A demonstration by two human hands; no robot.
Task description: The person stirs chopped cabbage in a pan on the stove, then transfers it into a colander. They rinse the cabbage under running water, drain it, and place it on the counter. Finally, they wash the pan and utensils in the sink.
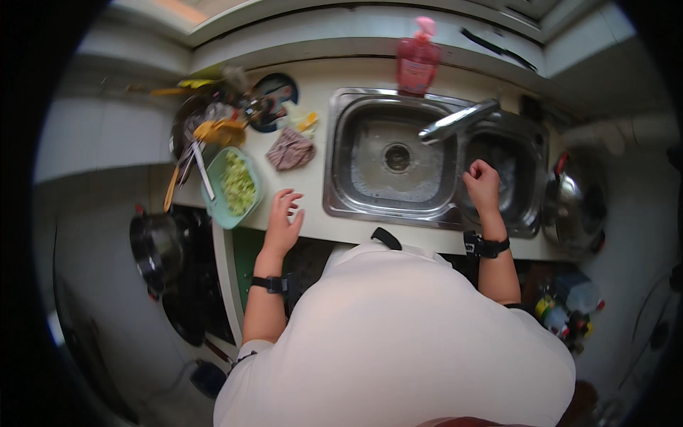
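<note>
My left hand (pixel 285 219) is over the front edge of the counter, fingers apart and holding nothing. Left of it stands a light green plastic basin (pixel 214 179) with chopped pale green vegetable (pixel 238 184) in it. A crumpled brownish-pink cloth (pixel 291 149) lies beyond the hand. My right hand (pixel 482 184) is curled above the smaller right bowl of the steel double sink (pixel 341 200); whether its fingers hold anything I cannot tell. The faucet (pixel 459 121) reaches over the larger bowl, where some water or suds show around the drain (pixel 397 158).
A pink pump bottle (pixel 418 64) stands behind the sink. Utensils crowd the left corner beside a dark round board or plate (pixel 277 88). A steel pot (pixel 155 243) and a black pan (pixel 182 315) are at left, and a large metal lid or pan (pixel 576 205) at right.
</note>
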